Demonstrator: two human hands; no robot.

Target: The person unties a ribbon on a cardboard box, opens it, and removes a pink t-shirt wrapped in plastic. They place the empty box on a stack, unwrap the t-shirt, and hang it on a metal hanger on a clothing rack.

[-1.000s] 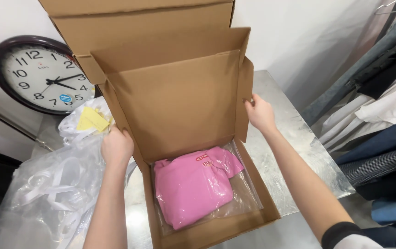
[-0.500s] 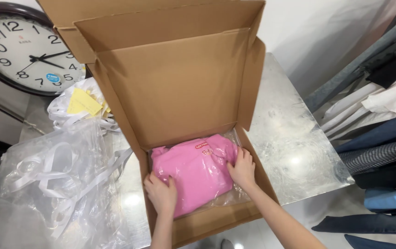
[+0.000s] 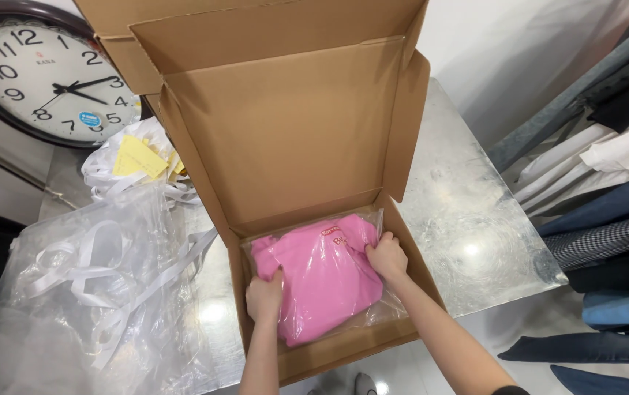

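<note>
A shiny metal tabletop [image 3: 468,219] reflects overhead light. A round wall clock [image 3: 43,69] leans against the white wall [image 3: 519,51] far left. Hanging clothes [image 3: 607,168] crowd the right side.

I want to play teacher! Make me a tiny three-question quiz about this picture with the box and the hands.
1. True or false: both hands rest on the pink garment in its clear bag.
2. What does the bagged garment lie in? A) a drawer B) a cardboard box C) a basket
3. What round thing leans behind the box on the left?

Key:
1. True: left hand and right hand both press on it.
2. B
3. A wall clock.
</note>
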